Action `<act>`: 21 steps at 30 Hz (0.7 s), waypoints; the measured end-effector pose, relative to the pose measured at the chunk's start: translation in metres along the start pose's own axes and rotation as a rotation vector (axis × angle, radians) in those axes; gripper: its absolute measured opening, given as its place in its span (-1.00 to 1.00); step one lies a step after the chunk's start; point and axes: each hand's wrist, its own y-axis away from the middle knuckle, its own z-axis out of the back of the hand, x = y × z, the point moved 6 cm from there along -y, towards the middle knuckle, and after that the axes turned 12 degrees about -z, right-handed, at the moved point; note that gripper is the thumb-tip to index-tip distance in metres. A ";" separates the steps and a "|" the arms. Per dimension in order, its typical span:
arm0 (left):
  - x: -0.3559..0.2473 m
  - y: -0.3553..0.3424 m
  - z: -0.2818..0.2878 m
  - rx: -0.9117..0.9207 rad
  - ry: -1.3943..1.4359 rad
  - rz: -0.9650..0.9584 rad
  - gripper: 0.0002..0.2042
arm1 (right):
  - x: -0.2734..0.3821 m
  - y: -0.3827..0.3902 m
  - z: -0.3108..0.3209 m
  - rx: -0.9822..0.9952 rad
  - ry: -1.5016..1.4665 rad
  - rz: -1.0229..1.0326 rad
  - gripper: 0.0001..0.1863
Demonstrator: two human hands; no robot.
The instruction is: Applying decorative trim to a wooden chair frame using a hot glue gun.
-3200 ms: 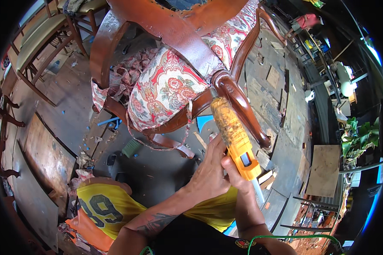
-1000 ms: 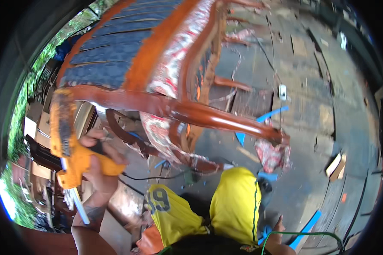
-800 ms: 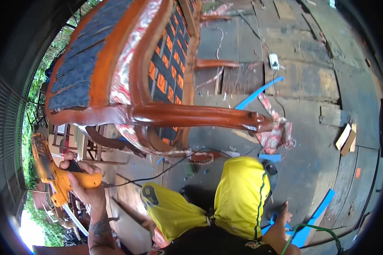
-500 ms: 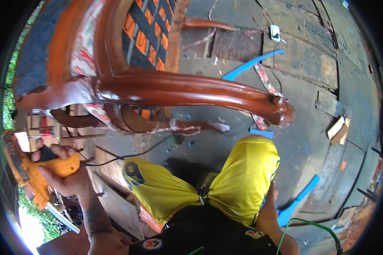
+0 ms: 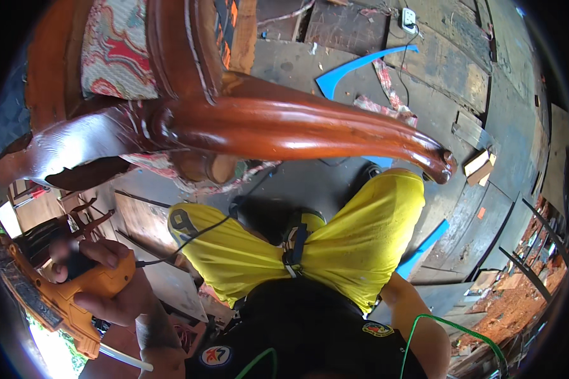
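My left hand (image 5: pixel 110 278) grips an orange corded power tool, which looks like an electric staple gun (image 5: pixel 50 290), at the left edge of the view; its black cord runs right across my knee. In front of me a glossy brown carved chair (image 5: pixel 265 123) lies tipped over, one curved leg stretching right above my knees. Red-and-white patterned fabric (image 5: pixel 117 50) covers part of its frame. My right forearm (image 5: pixel 417 319) goes down beside my right thigh, which hides the hand, so its fingers cannot be seen.
Blue curved strips (image 5: pixel 354 68) and patterned fabric scraps (image 5: pixel 385 104) lie on the worn board floor. A white power socket (image 5: pixel 408 18) with a plugged-in cord sits far off. Cardboard pieces (image 5: pixel 479 167) lie at the right. A green cord (image 5: pixel 455 322) loops near my right arm.
My left hand and the tool have shifted slightly down. The chair now fills more of the view, its leg reaching further right. My right hand has gone out of sight behind my thigh.
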 end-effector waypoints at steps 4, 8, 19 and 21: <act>0.010 -0.002 0.000 -0.001 -0.002 -0.044 -0.51 | 0.028 0.013 -0.017 0.060 0.051 0.061 -0.10; 0.023 0.005 0.013 -0.068 0.001 -0.060 -0.51 | 0.048 0.020 -0.022 0.078 0.097 0.110 -0.18; 0.045 0.039 0.036 -0.175 0.092 0.072 -0.48 | 0.094 0.017 -0.019 0.105 0.191 0.254 -0.40; 0.047 0.044 0.036 -0.199 0.135 0.036 -0.47 | 0.104 0.012 -0.021 0.120 0.195 0.280 -0.44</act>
